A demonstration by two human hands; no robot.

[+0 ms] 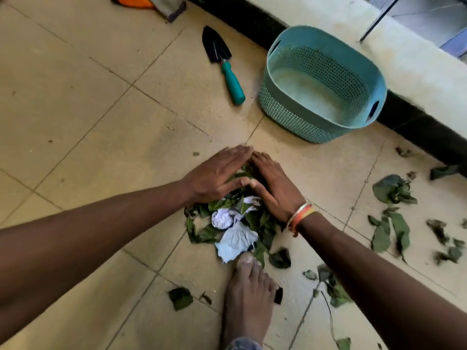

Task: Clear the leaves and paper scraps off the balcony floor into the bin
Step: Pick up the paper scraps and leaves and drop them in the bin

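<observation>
The beige tiled balcony floor (88,109) carried a heap of leaves (207,234) and paper scraps (236,239). The left hand (214,173) and right hand (275,188) lay flat over the heap's far edge, fingers (237,152) straight and open, tips meeting. The teal bin (290,120) stood upright beyond them, near a trowel (225,64).

Top edge cuts off an orange object (131,0); rightmost leaves (454,253) are blurred.
</observation>
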